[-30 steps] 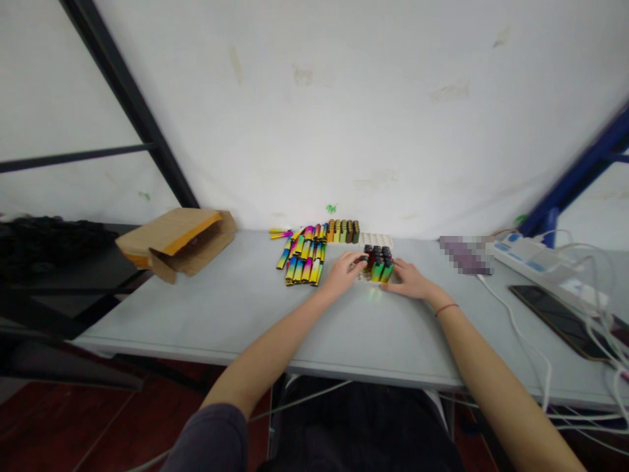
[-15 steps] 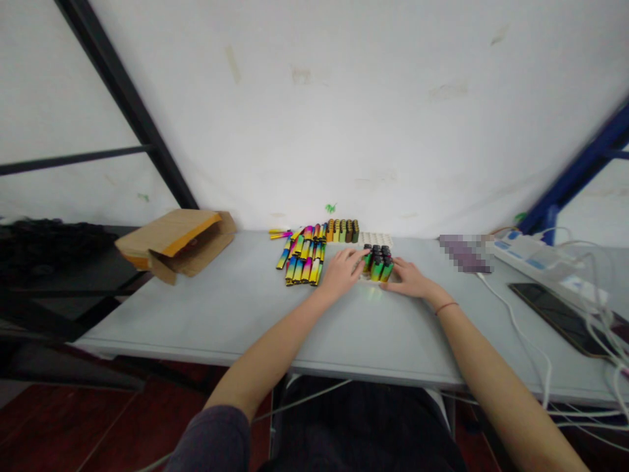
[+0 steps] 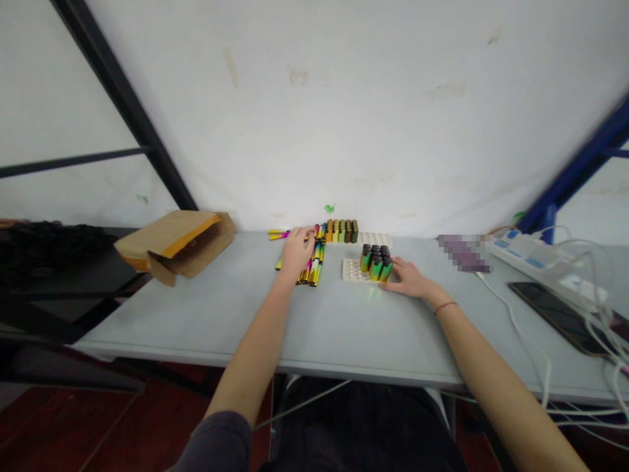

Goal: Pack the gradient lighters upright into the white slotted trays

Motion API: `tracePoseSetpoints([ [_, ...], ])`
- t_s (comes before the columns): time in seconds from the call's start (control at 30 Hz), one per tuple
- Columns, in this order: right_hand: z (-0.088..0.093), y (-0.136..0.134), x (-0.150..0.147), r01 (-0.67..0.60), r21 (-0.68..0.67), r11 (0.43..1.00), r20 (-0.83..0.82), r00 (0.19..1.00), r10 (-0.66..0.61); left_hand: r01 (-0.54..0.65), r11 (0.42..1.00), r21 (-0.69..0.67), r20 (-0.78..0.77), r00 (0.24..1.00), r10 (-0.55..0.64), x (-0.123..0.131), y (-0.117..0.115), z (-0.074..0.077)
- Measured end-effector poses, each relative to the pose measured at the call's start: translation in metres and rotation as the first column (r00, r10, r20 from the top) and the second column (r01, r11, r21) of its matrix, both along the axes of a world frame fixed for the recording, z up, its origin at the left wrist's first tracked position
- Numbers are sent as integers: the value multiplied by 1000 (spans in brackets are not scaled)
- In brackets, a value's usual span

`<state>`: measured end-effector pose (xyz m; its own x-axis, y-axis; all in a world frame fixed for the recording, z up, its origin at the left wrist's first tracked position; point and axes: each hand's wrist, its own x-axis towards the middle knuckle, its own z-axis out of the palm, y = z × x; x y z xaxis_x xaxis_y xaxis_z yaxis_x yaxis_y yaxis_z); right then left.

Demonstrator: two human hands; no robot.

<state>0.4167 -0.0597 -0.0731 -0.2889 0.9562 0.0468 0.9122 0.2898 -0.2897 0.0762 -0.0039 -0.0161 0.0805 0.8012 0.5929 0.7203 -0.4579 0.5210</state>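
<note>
A: Left hand (image 3: 297,252), position and state?
B: Low over the heap of loose gradient-coloured disposable lighters (image 3: 312,272), fingers curled down and close together. Any lighter in the grip hidden by the fingers; holding or merely touching impossible to tell.

A: Right hand (image 3: 410,278)?
B: Flat and relaxed on the tabletop, fingers open, nothing visibly held. Fingertips just beside the tray's filled end.

A: Portion already in place?
B: On the near white moulded tray (image 3: 354,270), a block of upright lighters (image 3: 376,263), roughly three rows of three, black heads upward, at the tray's right end. Bare moulded cells to the block's left.

A: Portion remaining?
B: Loose heap left of the tray, lying flat, partly under the fingers. Farther back, a second white tray (image 3: 375,239), no lighters visible in it, and a separate row of standing lighters (image 3: 341,231).

A: Surroundings?
B: Grey table (image 3: 196,321). Far left, an open cardboard box (image 3: 174,246). Far right, a power strip (image 3: 528,257) and a dark smartphone (image 3: 555,318).
</note>
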Motion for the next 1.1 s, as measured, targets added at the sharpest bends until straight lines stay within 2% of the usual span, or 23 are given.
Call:
tracePoseSetpoints([
  [0.07,-1,0,0,14,4,1000,-4,1000,-14,-153,981,-115,-64,987,147,-26,10,0],
  [0.17,-1,0,0,21,-4,1000,1,1000,-21,-316,902,-294,-164,946,278,-56,17,-4],
  [0.23,0,0,-1,19,-16,1000,8,1000,-19,-346,843,-413,-221,935,276,-67,19,-7],
  [0.33,2,0,-1,18,-29,999,14,1000,-17,-329,770,-546,-290,937,195,-74,20,-7],
  [0.5,2,0,-1,1,-5,1000,16,1000,-1,-391,727,-564,-385,904,187,-74,18,-1],
  [0.6,0,1,0,-5,6,1000,19,1000,5,-424,718,-552,-355,899,257,-73,16,-1],
  [0.7,0,1,0,3,5,1000,16,1000,-3,-448,726,-521,-201,892,406,-74,15,-3],
  [0.77,0,1,0,9,-1,1000,17,1000,-9,-417,756,-505,15,871,490,-75,16,-3],
  [0.83,0,0,0,14,-12,1000,17,1000,-14,-355,798,-487,239,825,513,-74,18,-1],
  [0.97,1,0,0,22,-31,999,8,1000,-21,-192,851,-489,482,754,447,-60,22,8],
  [1.03,0,0,0,19,-30,999,5,1000,-19,-31,882,-470,630,688,360,-45,18,13],
  [1.1,0,0,0,16,-23,1000,2,1000,-16,158,905,-395,778,582,238,-26,11,16],
])
